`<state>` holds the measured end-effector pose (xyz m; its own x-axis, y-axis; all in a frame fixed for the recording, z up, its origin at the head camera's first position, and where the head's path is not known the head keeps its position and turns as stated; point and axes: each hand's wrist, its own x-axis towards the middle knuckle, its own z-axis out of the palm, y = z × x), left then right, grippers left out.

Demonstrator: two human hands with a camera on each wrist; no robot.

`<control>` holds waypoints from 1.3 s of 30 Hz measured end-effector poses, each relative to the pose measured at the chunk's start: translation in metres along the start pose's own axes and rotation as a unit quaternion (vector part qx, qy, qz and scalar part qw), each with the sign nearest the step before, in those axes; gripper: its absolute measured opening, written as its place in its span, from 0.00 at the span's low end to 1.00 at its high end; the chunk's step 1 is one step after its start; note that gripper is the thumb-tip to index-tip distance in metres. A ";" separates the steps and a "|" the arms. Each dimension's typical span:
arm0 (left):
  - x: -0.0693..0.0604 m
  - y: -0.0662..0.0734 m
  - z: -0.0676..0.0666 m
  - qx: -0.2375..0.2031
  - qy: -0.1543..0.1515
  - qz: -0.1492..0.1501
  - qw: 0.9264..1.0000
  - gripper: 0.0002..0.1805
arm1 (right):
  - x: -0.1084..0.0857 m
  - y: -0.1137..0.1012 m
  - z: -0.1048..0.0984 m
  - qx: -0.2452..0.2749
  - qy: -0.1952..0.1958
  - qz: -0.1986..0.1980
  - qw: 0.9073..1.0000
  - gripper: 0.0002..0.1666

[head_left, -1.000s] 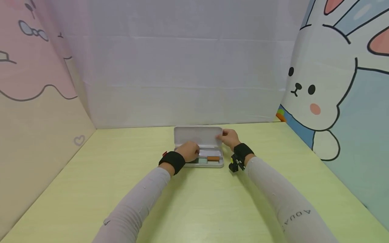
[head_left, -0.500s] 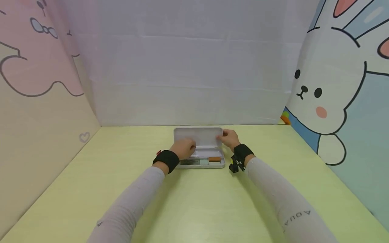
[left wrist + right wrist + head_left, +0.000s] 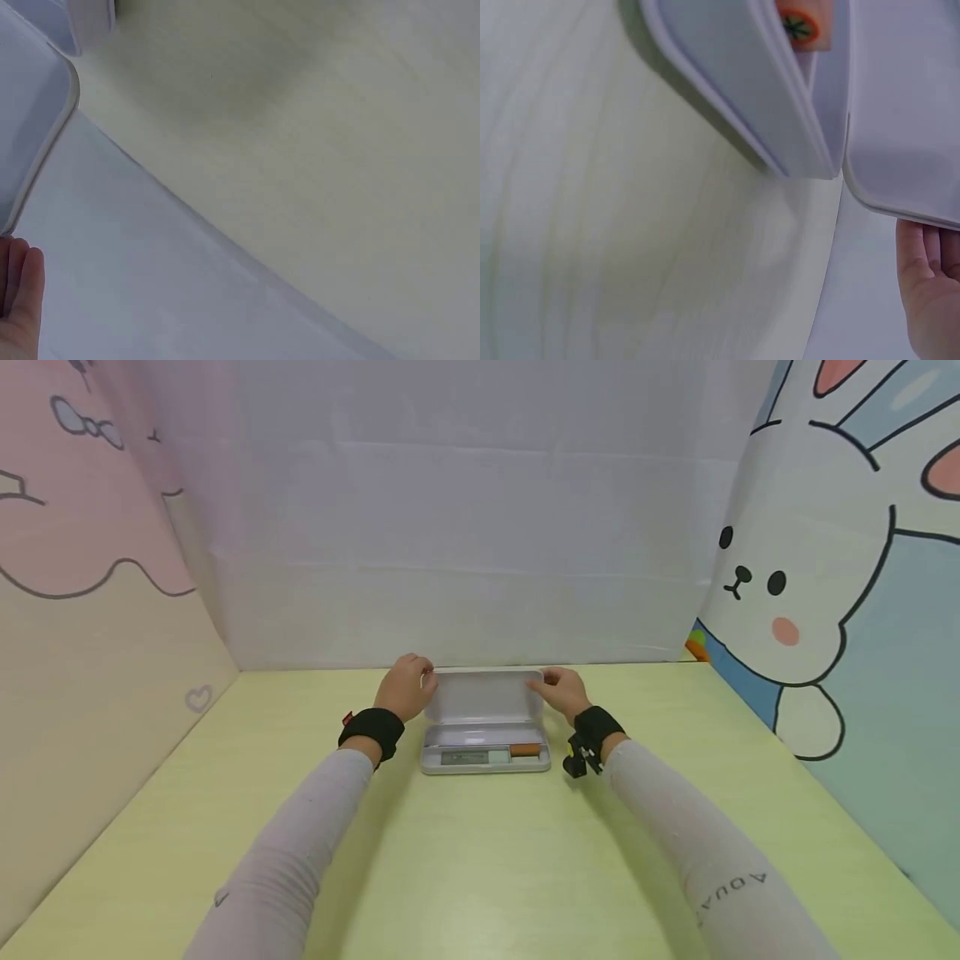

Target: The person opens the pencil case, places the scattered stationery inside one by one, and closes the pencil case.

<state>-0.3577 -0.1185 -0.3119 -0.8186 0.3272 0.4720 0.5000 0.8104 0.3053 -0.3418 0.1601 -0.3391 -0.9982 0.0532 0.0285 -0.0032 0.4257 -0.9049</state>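
Observation:
A white pencil case [image 3: 487, 770] stands on the table with its lid [image 3: 486, 697] raised. In its tray lie a grey-and-pale flat piece [image 3: 465, 757] and an orange-brown piece [image 3: 524, 749]. The right wrist view shows an orange piece with a green mark [image 3: 801, 27] inside the case. My left hand [image 3: 406, 686] holds the lid's upper left corner; in the left wrist view its fingers [image 3: 27, 281] meet the lid's edge. At the lid's right edge, my right hand [image 3: 564, 690] grips with its thumb in front and the other fingers behind.
The pale yellow table [image 3: 480, 860] ends at a white sheet [image 3: 450, 527] close behind the case. Printed panels stand at both sides, with a rabbit [image 3: 795, 568] on the right one. A black wrist-worn camera [image 3: 576, 758] hangs under my right wrist.
My left hand has left the inside of the case and moved left and up to the lid's left corner, uncovering the tray. The right hand stays on the lid's right edge.

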 end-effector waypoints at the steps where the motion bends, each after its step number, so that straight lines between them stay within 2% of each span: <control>1: -0.001 -0.003 0.002 -0.013 -0.004 -0.016 1.000 0.13 | 0.000 0.000 0.000 0.003 -0.001 -0.001 1.000 0.26; 4: -0.004 -0.009 0.006 -0.070 -0.005 -0.050 0.996 0.14 | 0.001 -0.001 -0.002 0.022 -0.006 -0.002 1.000 0.27; 8: -0.002 -0.011 0.009 -0.149 0.001 -0.074 0.986 0.14 | 0.004 -0.004 -0.006 0.053 -0.004 0.013 0.998 0.27; 11: 0.000 -0.010 0.009 -0.174 0.001 -0.090 0.981 0.14 | 0.006 -0.008 -0.008 0.076 0.005 0.033 0.997 0.28; 15: 0.001 -0.006 0.007 -0.177 -0.001 -0.102 0.979 0.14 | 0.007 -0.011 -0.010 0.088 0.013 0.045 0.995 0.27; 21: 0.002 0.001 0.003 -0.184 0.003 -0.115 0.976 0.14 | 0.007 -0.013 -0.010 0.080 0.014 0.030 0.996 0.24; 29: -0.001 -0.001 0.002 -0.181 0.023 -0.099 0.978 0.12 | 0.003 -0.016 -0.014 0.076 -0.006 0.021 0.997 0.22; 32: -0.006 0.000 0.000 -0.190 0.026 -0.098 0.977 0.11 | -0.001 -0.013 -0.017 0.065 -0.016 -0.005 0.998 0.21; 36: -0.017 0.004 -0.004 -0.195 0.029 -0.092 0.976 0.10 | -0.010 -0.008 -0.021 0.010 -0.025 -0.059 0.998 0.21; 39: -0.026 0.007 -0.006 -0.201 0.026 -0.081 0.976 0.09 | -0.018 -0.006 -0.024 -0.031 -0.030 -0.082 0.996 0.20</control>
<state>-0.3312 -0.1243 -0.3166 -0.8863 0.1765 0.4281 0.4435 0.5898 0.6749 -0.3223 0.1780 -0.3243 -0.9863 -0.0750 0.1466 -0.1646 0.4791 -0.8622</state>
